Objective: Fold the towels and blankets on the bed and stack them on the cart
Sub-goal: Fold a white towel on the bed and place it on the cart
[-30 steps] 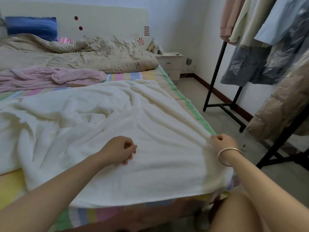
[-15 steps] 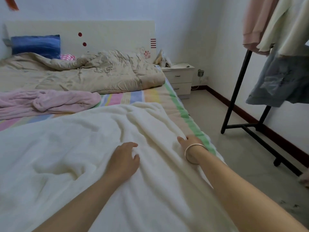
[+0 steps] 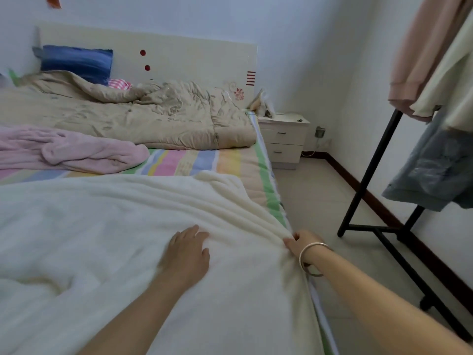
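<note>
The white blanket [image 3: 115, 239] is lying across the lower half of the frame on the bed [image 3: 194, 162]. The left hand [image 3: 188, 249], at centre, is pressing flat on it with fingers relaxed. The right hand [image 3: 300, 245], right of centre, is pinching its edge at the mattress side, pleats gathering toward the grip. I'd say it is being straightened for the first fold. Next, that edge needs carrying across evenly. The pink towel [image 3: 76, 149] is waiting at left, and no cart is showing.

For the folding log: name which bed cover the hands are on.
The white blanket: left hand flat on it, right hand pinching its edge. The pink blanket and beige quilt lie untouched.
</note>
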Demonstrator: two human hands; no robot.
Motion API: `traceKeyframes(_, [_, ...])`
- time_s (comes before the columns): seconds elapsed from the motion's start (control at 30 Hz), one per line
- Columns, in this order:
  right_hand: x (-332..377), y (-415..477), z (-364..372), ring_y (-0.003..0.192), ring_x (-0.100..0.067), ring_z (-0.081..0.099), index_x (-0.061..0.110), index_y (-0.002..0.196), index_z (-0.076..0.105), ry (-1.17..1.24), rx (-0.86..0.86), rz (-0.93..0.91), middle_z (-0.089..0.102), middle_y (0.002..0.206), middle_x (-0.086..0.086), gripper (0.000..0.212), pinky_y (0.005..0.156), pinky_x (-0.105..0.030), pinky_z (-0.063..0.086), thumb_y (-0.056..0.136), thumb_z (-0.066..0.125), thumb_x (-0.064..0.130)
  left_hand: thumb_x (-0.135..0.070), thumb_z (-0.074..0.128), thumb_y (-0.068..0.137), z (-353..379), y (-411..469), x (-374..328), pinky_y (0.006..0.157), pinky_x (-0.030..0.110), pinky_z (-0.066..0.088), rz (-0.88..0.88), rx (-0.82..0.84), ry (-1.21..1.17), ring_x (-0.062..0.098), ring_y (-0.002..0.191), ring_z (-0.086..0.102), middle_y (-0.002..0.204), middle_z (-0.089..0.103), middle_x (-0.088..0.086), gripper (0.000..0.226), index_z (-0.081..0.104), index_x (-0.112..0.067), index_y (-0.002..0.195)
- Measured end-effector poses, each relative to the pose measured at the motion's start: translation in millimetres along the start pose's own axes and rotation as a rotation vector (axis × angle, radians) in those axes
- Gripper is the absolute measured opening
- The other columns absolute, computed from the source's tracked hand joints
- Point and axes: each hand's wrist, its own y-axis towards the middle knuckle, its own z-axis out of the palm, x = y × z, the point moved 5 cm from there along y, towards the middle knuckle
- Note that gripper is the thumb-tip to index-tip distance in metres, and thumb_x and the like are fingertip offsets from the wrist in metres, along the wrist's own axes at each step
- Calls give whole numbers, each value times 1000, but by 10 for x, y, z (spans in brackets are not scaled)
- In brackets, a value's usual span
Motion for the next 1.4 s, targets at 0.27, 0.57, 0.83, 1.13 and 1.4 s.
traceKeyframes(0.27, [90, -20, -71, 106, -31, 61, 8, 115, 65, 3, 38, -81, 65, 118, -14, 49, 81, -30, 44, 92, 48, 48, -32, 48, 97, -351, -318, -194, 117, 30, 17, -136, -109, -17, 13, 135, 40, 144, 48, -8, 41, 49, -25, 138])
traceKeyframes(0.57, [405, 163, 68, 109, -33, 59, 5, 124, 60, 237, 50, -70, 61, 122, -15, 50, 89, -32, 45, 92, 54, 44, -38, 49, 96, -163, -408, 271, 106, 29, 36, -203, 92, -85, 16, 130, 44, 142, 46, -6, 42, 48, -27, 136])
traceKeyframes(0.83, [936, 1129, 125, 104, -29, 57, 3, 117, 62, 537, 160, 48, 60, 120, -10, 56, 96, -34, 44, 81, 70, 46, -18, 49, 91, -363, 980, 438, 91, 31, 41, -219, -96, -108, 20, 117, 48, 128, 50, 0, 34, 49, -18, 126])
traceKeyframes(1.13, [1849, 2271, 237, 69, -12, 52, 19, 93, 58, 709, 57, -200, 56, 82, 3, 11, 65, -26, 43, 87, 65, 25, -19, 46, 95, -148, 2355, 1196, 84, 29, 41, -390, -83, -77, 22, 114, 54, 132, 51, 2, 34, 49, -19, 129])
traceKeyframes(1.4, [1958, 2474, 322, 109, -26, 57, 33, 111, 66, 275, -176, -445, 61, 118, 3, 34, 90, -25, 41, 91, 46, 14, -16, 52, 88, 106, 2777, 1343, 84, 32, 44, -323, 56, 258, 22, 103, 57, 125, 45, -1, 30, 47, -23, 116])
